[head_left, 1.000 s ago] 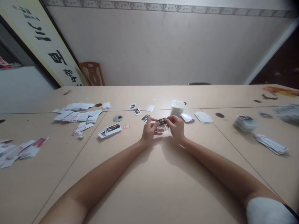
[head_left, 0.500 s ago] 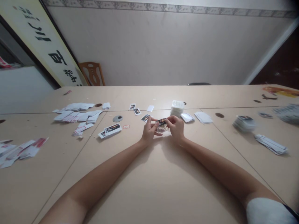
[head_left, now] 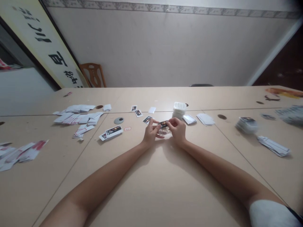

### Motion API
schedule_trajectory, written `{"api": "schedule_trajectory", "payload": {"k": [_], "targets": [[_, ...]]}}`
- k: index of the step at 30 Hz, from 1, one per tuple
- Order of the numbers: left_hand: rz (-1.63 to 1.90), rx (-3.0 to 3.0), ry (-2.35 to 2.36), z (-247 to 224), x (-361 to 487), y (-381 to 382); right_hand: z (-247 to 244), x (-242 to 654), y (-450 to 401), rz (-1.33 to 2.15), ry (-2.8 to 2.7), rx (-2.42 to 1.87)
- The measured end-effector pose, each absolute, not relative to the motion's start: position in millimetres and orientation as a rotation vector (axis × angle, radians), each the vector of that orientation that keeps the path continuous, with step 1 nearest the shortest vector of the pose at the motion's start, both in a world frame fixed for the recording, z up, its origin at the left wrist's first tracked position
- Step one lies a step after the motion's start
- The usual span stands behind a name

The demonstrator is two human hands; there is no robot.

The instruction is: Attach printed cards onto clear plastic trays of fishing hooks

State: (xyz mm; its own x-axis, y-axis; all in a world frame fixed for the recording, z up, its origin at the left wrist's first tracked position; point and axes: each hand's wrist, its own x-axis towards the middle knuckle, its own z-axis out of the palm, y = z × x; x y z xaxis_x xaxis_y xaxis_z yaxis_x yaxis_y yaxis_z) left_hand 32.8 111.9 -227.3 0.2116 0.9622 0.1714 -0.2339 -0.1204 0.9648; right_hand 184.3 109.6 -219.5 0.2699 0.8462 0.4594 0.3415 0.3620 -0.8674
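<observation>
The dark printed card (head_left: 163, 124) lies at the near-left side of the stack of clear boxes (head_left: 179, 107), just above the worktop (head_left: 165, 183), with a clear box (head_left: 163, 130) directly under it. Its long axis runs crosswise from one hand to the other, so its ends point at the fingers and neither hand is clearly nearer. The fingers of the left hand (head_left: 149, 133) are narrowed around the clear box's left side, the thumb up against the card's left end; the right hand (head_left: 178, 130), the one closer to the stack, has thumb and forefinger pinched together at the card's right end. Whether the card sits inside the box's rim or on top of it, I cannot tell. As for writing, the print on the card is too small to read, as it is on the larger printed cards (head_left: 114, 130) well left of the stack and on the small red-edged label (head_left: 127, 129) beside them. The calligraphy panel (head_left: 56, 59), far left beyond the stack, shows 川 and 百 legibly. No brand can be made out.
</observation>
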Motion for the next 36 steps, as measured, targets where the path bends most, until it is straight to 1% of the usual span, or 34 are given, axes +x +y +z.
{"api": "schedule_trajectory", "payload": {"k": [5,9,23,36], "targets": [[1.233,1.253,0.795,-228.9,32.4,112.8,-221.3,184.5,110.3,0.387,-1.345,-1.221],[1.232,1.256,0.795,-230.1,32.0,113.3,-224.1,182.5,110.2,0.378,-1.324,-1.207],[1.240,1.237,0.807,-229.1,31.0,114.7,-231.0,183.0,116.9,0.842,-1.097,-1.061],[1.217,1.244,0.857,-228.2,28.9,118.6,-229.4,182.8,117.4,0.960,-1.032,-0.987]]}}
